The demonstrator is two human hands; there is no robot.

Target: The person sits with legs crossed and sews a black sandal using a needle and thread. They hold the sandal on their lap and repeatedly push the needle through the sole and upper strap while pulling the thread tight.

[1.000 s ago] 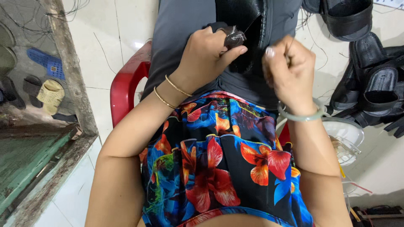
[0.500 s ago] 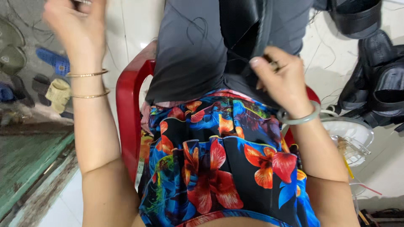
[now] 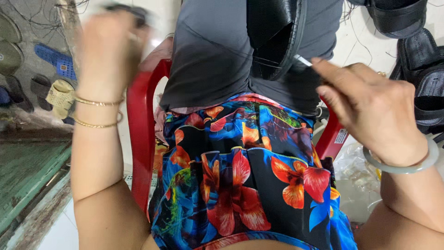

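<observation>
right hand [image 3: 370, 104], right of centre, pinches a thin pale needle-like tool [image 3: 304, 60] between closed fingertips, its tip at the edge of the black leather sandal upper [image 3: 276, 34] lying on the grey-clad lap at top centre. left hand [image 3: 108, 51], upper left, is raised and motion-blurred, closed on a small dark object [image 3: 125, 10]; a faint thread [image 3: 208, 39] crosses the grey cloth. judged step: drawing a stitch taut. next move calls for re-seating the tool at the sandal's edge. red plastic chair [image 3: 141, 139] beneath; more black sandals [image 3: 423, 78] at right.
</observation>
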